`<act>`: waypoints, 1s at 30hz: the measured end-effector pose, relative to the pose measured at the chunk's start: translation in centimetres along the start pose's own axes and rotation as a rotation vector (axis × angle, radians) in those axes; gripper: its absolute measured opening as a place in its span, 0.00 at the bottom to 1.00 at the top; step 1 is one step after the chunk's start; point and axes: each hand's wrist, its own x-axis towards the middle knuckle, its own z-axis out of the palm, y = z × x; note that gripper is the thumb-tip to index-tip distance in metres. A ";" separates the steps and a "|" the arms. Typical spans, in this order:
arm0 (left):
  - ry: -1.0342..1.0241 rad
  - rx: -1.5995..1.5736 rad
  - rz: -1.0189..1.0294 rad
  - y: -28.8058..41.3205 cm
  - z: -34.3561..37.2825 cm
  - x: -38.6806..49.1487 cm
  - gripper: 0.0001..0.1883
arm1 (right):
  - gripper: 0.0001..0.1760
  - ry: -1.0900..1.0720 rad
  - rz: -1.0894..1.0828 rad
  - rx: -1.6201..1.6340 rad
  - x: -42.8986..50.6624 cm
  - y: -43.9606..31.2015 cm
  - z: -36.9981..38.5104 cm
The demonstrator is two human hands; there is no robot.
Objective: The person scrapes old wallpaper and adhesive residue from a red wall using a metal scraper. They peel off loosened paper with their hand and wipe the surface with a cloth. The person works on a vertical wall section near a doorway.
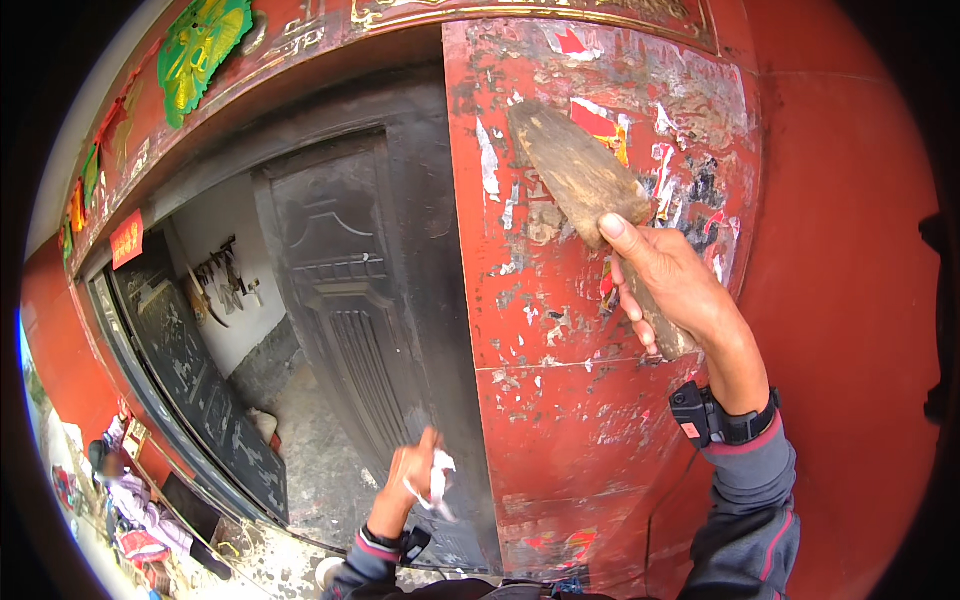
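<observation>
My right hand (664, 281) grips the handle of a worn wooden paddle-like tool (574, 165), its broad blade pointing up and left. The blade lies over or just in front of a red wall panel (532, 427) that carries torn paper scraps and dark, scuffed patches; whether they touch is unclear. Lower down, in front of the dark door, my left hand (409, 469) is closed around crumpled white material (441, 476), which looks like paper or cloth. Both wrists wear black straps.
A dark metal door leaf (360, 277) stands left of the panel, beside an open doorway. Tools (225, 274) hang on the white wall inside. A second dark door leaf (191, 375) is farther left. Another person (142, 510) is outside at lower left. Green-and-gold paper (199, 56) hangs above.
</observation>
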 end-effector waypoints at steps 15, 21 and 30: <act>0.039 -0.873 0.137 12.7 -5.1 5.2 0.30 | 0.29 0.010 0.137 0.349 -2.2 6.0 8.6; 0.018 -1.169 0.010 21.1 -8.2 11.9 0.29 | 0.25 0.041 0.007 0.274 -2.5 7.3 10.2; 0.175 -1.111 0.012 21.3 -8.4 13.0 0.29 | 0.23 0.103 -0.065 0.299 -1.8 4.8 12.0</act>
